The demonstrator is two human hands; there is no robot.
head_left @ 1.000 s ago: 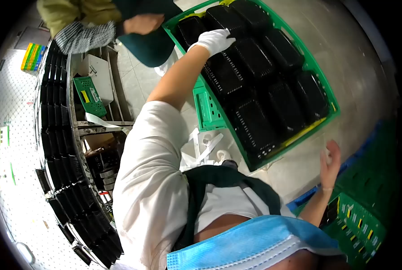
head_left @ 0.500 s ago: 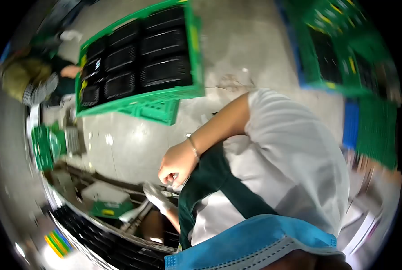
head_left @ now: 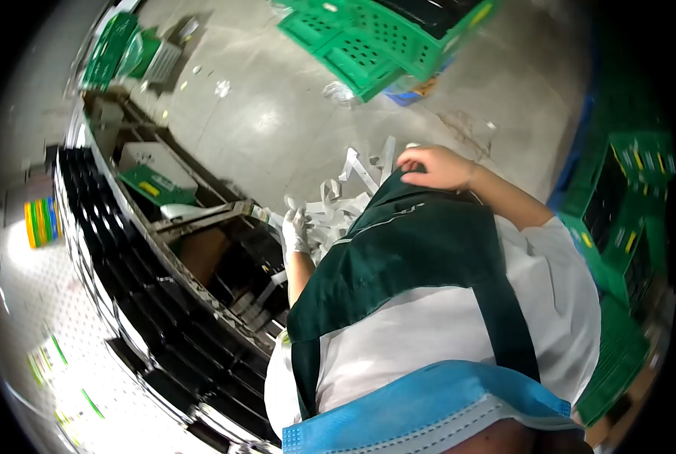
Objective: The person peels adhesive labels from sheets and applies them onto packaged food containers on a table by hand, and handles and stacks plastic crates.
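My left hand, in a white glove, hangs low beside the dark shelf under the conveyor. Its fingers look apart, with nothing clearly held; white glove and white scraps blend there. Crumpled white paper strips lie just past it, partly hidden by my dark green apron. My bare right hand rests at the apron's outer edge, fingers loosely bent, with a gap between thumb and fingers. Nothing shows in it.
Black trays line the conveyor on my left. A green crate holding black trays stands ahead on the floor. More green crates are stacked at right. A green box sits on the lower shelf.
My view has swung right, so the crate ahead has shifted up and right. My right hand is farther from my left; the paper strips have come into sight. The co-worker has left view.
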